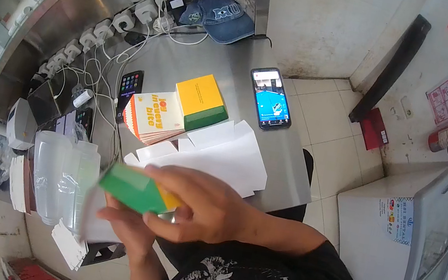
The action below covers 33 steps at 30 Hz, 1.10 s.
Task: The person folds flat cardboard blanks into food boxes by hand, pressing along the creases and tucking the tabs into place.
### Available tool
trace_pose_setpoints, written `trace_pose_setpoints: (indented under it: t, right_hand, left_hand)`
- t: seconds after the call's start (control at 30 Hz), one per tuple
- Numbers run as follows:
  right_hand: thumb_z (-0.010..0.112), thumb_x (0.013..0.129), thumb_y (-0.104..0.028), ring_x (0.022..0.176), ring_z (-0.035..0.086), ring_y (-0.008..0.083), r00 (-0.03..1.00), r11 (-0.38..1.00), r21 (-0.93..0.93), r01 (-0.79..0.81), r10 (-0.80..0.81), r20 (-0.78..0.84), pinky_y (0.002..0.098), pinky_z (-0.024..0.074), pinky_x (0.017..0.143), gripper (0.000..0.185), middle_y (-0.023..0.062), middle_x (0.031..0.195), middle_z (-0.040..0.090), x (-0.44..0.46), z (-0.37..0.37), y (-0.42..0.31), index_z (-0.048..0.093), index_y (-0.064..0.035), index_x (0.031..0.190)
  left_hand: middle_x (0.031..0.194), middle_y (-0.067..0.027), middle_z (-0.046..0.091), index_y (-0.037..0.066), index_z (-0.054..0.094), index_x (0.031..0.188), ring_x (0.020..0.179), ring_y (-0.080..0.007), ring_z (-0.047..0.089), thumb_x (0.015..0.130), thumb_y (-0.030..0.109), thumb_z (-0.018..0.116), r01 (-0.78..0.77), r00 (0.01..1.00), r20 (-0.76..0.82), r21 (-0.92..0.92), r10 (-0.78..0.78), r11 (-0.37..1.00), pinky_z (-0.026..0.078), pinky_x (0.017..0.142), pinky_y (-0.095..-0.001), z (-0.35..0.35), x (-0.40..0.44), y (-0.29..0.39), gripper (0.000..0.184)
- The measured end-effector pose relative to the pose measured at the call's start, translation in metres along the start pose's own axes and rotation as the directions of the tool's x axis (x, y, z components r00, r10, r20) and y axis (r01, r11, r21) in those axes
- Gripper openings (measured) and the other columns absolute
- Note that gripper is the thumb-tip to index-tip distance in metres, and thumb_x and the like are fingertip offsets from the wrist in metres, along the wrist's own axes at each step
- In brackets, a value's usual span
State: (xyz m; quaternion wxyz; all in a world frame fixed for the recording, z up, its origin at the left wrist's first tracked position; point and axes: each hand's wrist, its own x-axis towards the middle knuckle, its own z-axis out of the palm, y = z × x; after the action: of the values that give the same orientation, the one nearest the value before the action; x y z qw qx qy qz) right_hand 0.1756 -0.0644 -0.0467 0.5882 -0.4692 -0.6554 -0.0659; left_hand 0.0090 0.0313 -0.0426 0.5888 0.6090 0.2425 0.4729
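Green-and-yellow card, a boxy carton (129, 186) blurred at its edges, is clasped in the right hand (206, 206) by the near side of a brushed-steel table (285, 181). The left hand (127, 228) is close beneath, apparently steadying it, its grip unclear; flat white card (223, 161) lies within reach.

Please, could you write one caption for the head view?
Hands with a green and yellow carton, beside a steel table bearing white cardboard.
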Motion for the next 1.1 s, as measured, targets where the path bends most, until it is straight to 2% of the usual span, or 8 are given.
trace_pose_setpoints:
  t: [0.03,0.2,0.33,0.43,0.53,0.73,0.83,1.1]
  right_hand:
    - [0.086,0.087,-0.011,0.124,0.073,0.0432,1.0,1.0,0.0,0.0,0.0,0.001,0.0478,0.0659,0.099,0.049,0.0293,0.146,0.063,-0.002,0.004,-0.002,0.069,-0.0245,0.131]
    - [0.086,0.085,-0.01,0.123,0.073,0.0463,0.993,0.993,-0.046,0.105,-0.108,-0.052,0.0496,0.0677,0.097,0.029,0.0253,0.143,0.066,-0.011,0.013,0.0,0.071,-0.0142,0.11]
    - [0.086,0.081,-0.007,0.127,0.071,0.0452,0.995,0.977,0.209,-0.041,0.06,-0.084,0.0497,0.0663,0.101,0.025,0.0193,0.127,0.067,-0.019,0.01,-0.004,0.076,-0.0096,0.104]
    - [0.087,0.079,-0.004,0.128,0.069,0.0431,0.995,0.961,0.267,-0.069,0.086,-0.053,0.0491,0.0656,0.103,0.026,0.0149,0.116,0.065,-0.021,0.007,-0.001,0.079,-0.0072,0.103]
    - [0.084,0.091,-0.009,0.126,0.068,0.0341,0.988,0.99,-0.047,0.133,-0.136,-0.078,0.0448,0.0642,0.1,0.021,0.0145,0.13,0.066,-0.021,0.012,0.005,0.075,-0.0046,0.109]
    - [0.082,0.094,-0.01,0.125,0.069,0.0344,0.995,0.998,-0.034,0.056,-0.059,-0.086,0.0434,0.0665,0.096,0.023,0.0126,0.12,0.068,-0.021,0.012,0.004,0.074,-0.0054,0.115]
    - [0.092,0.081,-0.008,0.113,0.076,0.0371,0.989,0.996,-0.045,0.083,-0.088,-0.121,0.0426,0.068,0.092,0.041,0.0147,0.113,0.074,-0.015,0.011,0.005,0.069,-0.0005,0.114]
    - [0.085,0.087,-0.011,0.116,0.074,0.0367,0.994,0.985,-0.133,0.107,-0.108,-0.002,0.0404,0.0677,0.089,0.033,0.0142,0.112,0.071,-0.013,0.0,0.008,0.072,-0.003,0.116]
  left_hand:
    - [0.138,-0.0162,0.062,-0.001,0.052,0.143,0.126,-0.0266,0.066,0.118,0.061,0.041,0.196,0.972,-0.08,-0.256,-0.223,0.947,0.055,0.108,-0.0405,0.0,0.0,0.003,0.068]
    - [0.124,-0.0185,0.074,-0.006,0.064,0.135,0.11,-0.0235,0.074,0.116,0.025,0.054,0.178,0.96,-0.211,-0.05,-0.184,0.983,0.059,0.097,-0.0382,0.008,-0.003,0.007,0.038]
    - [0.126,-0.0189,0.073,-0.006,0.064,0.136,0.11,-0.024,0.074,0.115,0.025,0.054,0.118,0.967,-0.232,0.025,-0.109,0.993,0.06,0.095,-0.0385,-0.011,-0.006,-0.006,0.038]
    - [0.129,-0.02,0.067,0.009,0.059,0.146,0.116,-0.0324,0.071,0.111,0.013,0.067,0.143,0.981,-0.135,0.008,-0.141,0.99,0.061,0.095,-0.0443,-0.028,-0.006,-0.009,0.036]
    - [0.127,-0.0192,0.069,0.003,0.058,0.145,0.115,-0.0308,0.072,0.111,0.019,0.068,0.217,0.968,-0.108,-0.095,-0.226,0.972,0.061,0.096,-0.043,-0.017,-0.003,0.0,0.039]
    - [0.129,-0.0178,0.071,-0.008,0.059,0.14,0.111,-0.0247,0.074,0.113,0.024,0.065,0.08,0.989,-0.103,-0.208,-0.103,0.975,0.061,0.096,-0.0385,0.011,-0.007,-0.008,0.042]
    - [0.13,-0.0177,0.071,-0.007,0.06,0.141,0.113,-0.0235,0.073,0.114,0.021,0.064,-0.012,0.988,-0.155,-0.067,0.002,0.998,0.061,0.096,-0.0372,0.008,-0.011,-0.014,0.04]
    - [0.13,-0.016,0.073,-0.007,0.061,0.141,0.109,-0.0224,0.074,0.112,0.013,0.065,-0.062,0.961,-0.258,0.14,0.096,0.988,0.061,0.094,-0.0357,0.018,-0.015,-0.011,0.035]
